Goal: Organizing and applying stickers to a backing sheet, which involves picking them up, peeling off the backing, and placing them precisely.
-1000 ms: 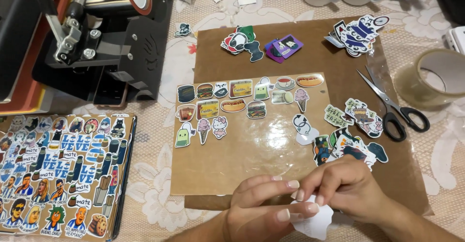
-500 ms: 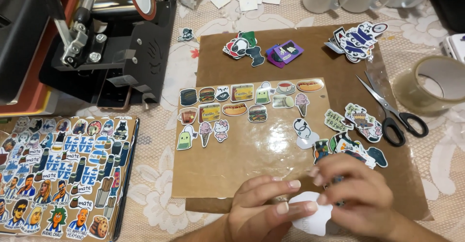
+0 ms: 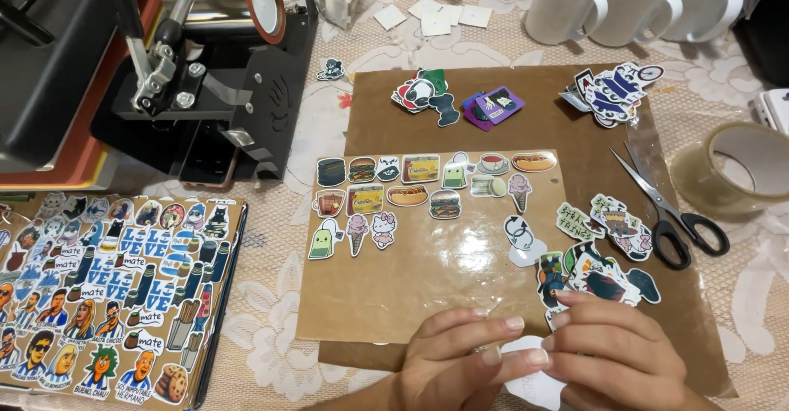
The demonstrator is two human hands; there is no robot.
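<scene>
Far left edge of the tabletop: flat board covered in cut-out cartoon stickers [image 3: 107, 296], lying at the near-left corner. Behind it, black metal heat press with a round mug clamp [image 3: 197, 74], sits at the far-left corner on the lace tablecloth [image 3: 271, 362].

Centre: brown rectangular mat [image 3: 542, 99] carries a clear glossy film sheet [image 3: 427, 271]. Rows of small food and drink stickers [image 3: 411, 189] sit along the film's far edge; its near half is bare.

Near edge of the mat: left hand [image 3: 460, 370] and right hand [image 3: 612, 357] are pressed together, fingertips meeting over a small white sticker piece [image 3: 534, 382]. Left thumb and fingers are pinched on that piece; right fingers curl over it from the other side and also clamp it. Most of the piece is hidden under the hands, so its print can't be made out. It sits just off the film's near-right corner.

Right of the hands: loose pile of dark cartoon stickers [image 3: 600, 275], touching the right fingertips. Further right, black-handled steel scissors [image 3: 670, 205] lie on the mat's right edge, blades closed. Roll of clear packing tape [image 3: 731, 168] just beyond the mat. White ceramic mugs [image 3: 608, 4] line the far edge
</scene>
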